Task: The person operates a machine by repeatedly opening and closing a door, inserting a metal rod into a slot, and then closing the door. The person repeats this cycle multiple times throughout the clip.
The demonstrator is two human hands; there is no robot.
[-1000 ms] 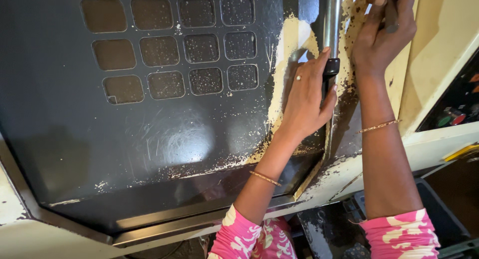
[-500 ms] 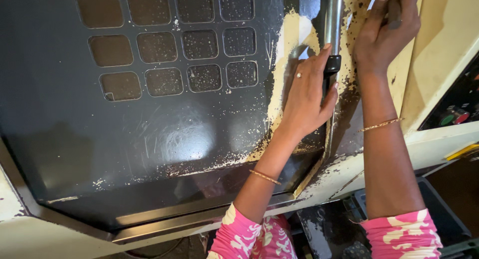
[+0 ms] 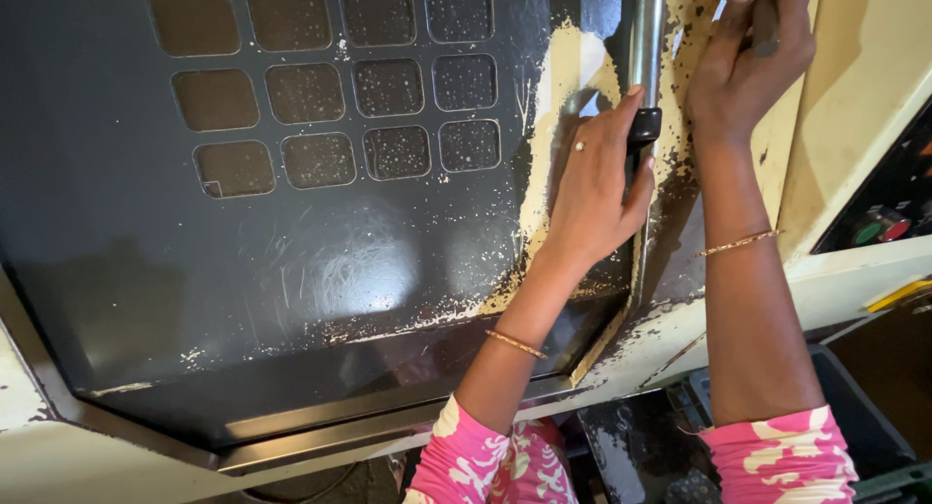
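Observation:
A large dark machine door with worn, chipped paint fills the view. A grid of rounded square windows sits in its upper part. Along its right edge runs a shiny metal bar handle with a black end piece. My left hand lies flat against the door with its thumb hooked around the black end of the handle. My right hand is higher up to the right, its fingers closed on a small dark object at the door's edge. Both wrists wear thin gold bangles.
A cream machine frame borders the door on the right, with a dark control panel carrying a green and a red button. A dark bin stands below right. A metal rail runs under the door.
The view has shifted slightly. Both hands stay in nearly the same places on the handle and the door edge.

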